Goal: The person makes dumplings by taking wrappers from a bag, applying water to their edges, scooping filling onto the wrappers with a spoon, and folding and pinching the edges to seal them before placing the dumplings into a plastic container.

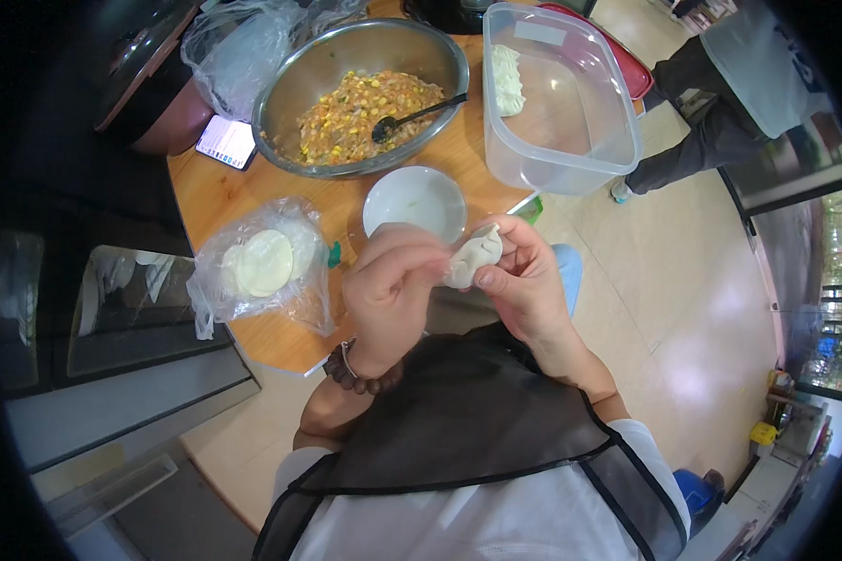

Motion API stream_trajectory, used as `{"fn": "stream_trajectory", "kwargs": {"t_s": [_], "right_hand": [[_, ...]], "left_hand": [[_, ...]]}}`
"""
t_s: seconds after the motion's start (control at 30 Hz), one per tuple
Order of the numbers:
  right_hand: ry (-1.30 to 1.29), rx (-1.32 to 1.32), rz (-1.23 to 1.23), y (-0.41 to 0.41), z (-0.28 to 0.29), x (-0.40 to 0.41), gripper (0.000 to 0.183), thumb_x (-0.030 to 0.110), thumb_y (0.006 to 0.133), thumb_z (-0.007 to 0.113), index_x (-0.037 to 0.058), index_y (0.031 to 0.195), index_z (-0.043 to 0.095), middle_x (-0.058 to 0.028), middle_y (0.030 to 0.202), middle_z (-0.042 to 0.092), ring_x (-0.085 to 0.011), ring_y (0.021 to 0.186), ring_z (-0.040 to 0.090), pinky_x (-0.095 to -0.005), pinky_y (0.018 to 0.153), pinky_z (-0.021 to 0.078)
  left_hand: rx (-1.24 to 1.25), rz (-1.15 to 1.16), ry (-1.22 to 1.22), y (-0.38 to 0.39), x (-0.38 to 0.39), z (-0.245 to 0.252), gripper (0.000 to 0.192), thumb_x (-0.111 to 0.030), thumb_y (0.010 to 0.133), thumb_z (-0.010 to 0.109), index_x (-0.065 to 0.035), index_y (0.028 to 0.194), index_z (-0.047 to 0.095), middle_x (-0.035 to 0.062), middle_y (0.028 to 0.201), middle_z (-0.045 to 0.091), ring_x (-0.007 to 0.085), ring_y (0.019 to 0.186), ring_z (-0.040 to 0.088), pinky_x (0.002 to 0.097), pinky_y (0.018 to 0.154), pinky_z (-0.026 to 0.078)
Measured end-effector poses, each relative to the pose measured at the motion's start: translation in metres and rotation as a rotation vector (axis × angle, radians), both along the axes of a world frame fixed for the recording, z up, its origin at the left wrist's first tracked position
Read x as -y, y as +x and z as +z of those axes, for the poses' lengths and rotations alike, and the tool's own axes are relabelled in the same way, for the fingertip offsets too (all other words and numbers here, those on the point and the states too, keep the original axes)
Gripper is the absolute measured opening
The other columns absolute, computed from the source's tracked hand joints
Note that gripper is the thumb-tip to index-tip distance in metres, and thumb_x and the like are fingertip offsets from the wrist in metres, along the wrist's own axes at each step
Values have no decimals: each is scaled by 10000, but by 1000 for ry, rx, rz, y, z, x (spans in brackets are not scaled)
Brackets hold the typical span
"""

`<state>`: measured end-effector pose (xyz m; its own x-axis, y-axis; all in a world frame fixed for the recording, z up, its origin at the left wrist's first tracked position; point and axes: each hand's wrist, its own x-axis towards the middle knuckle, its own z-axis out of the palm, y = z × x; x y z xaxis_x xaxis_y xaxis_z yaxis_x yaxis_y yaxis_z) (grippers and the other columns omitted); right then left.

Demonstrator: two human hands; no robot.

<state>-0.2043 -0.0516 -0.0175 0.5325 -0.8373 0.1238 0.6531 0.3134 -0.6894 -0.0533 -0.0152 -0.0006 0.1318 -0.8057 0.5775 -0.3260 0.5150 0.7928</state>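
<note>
A folded dough dumpling [478, 257] with a pleated edge is held up between both hands. My left hand [398, 284], wearing a dark bead bracelet, pinches its left end. The fingers and thumb of my right hand [526, 277] grip its right side. Just beyond them is a white bowl [414, 200]. Round dough wrappers [265, 264] lie stacked on a clear plastic bag at the left. A large steel bowl [359, 168] holds a chopped filling [351, 116] with yellow corn and a black spoon [421, 117]. Finished dumplings [507, 80] line the left side of a clear plastic box [561, 165].
The wooden table [203, 196] bears a phone [226, 142] beside the steel bowl and a crumpled plastic bag [242, 63] behind it. A red tray [628, 63] sits behind the box. Another person [716, 105] stands at the upper right. A dark glass-fronted cabinet is at the left.
</note>
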Motion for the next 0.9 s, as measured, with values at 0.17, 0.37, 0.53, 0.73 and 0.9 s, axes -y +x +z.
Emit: {"fn": "stream_trajectory", "kwargs": {"t_s": [0.17,0.37,0.53,0.73,0.9], "right_hand": [[-38,-59,-65,2,1,-1,405,-68,744,635,6,1106,470,-94,978,600,-144,873,591,-253,733,498],[-152,-231,-176,7,6,-6,418,-75,728,652,10,1097,474,-74,962,592,-123,872,579,-227,738,478],[-261,-405,-256,7,6,-9,434,-68,727,656,4,1111,466,-70,948,587,-126,879,578,-232,742,477],[-468,-537,-372,14,2,-16,421,-50,734,655,-26,1120,488,-99,995,584,-143,899,579,-265,771,481],[-301,-468,-326,15,3,-17,366,-32,747,643,-23,1096,534,-117,1017,589,-148,880,582,-265,772,481]], "left_hand": [[-264,20,159,-5,0,10,98,76,707,623,19,785,613,84,789,601,192,754,566,271,656,454],[27,42,42,4,0,-2,147,40,681,664,12,821,630,87,852,598,200,792,562,280,669,453],[-73,75,94,-7,0,9,134,46,677,659,14,803,626,85,793,602,215,757,567,285,662,452],[82,106,-6,-6,0,1,133,46,683,657,16,810,628,90,812,605,220,759,573,292,674,456],[-59,118,27,-14,-3,5,119,47,692,651,17,805,630,91,814,604,220,768,573,296,673,454]]}}
